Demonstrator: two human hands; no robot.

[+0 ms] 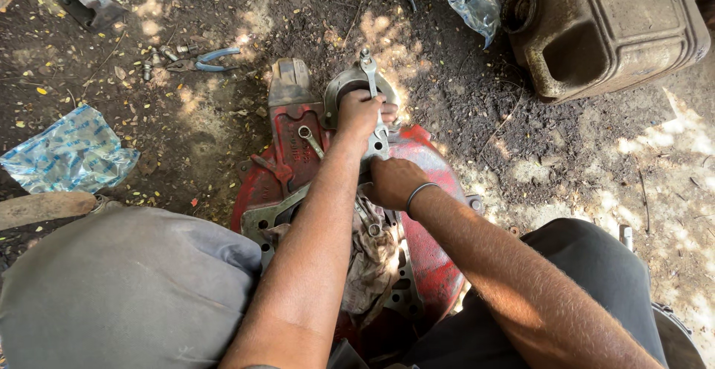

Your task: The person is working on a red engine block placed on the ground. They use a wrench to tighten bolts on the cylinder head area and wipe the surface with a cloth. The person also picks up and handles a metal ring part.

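Note:
A red metal engine housing (pixel 424 190) lies on the dirt between my knees. My left hand (pixel 360 112) is closed around a silver wrench (pixel 369 71) that stands upright over a round grey part (pixel 344 84) at the housing's far end. My right hand (pixel 391 181), with a dark bangle on the wrist, grips the housing's metal just below the left hand. What its fingers hold is hidden. A second spanner (pixel 310 140) lies on the red casting. A dirty rag (pixel 369 265) is draped inside the housing under my forearms.
Blue-handled pliers (pixel 205 60) and small loose bolts (pixel 160 58) lie on the ground at upper left. A crumpled blue plastic bag (pixel 68 151) sits at left, another bag (pixel 474 0) at top. A grimy jerrycan (pixel 607 26) lies on its side at upper right.

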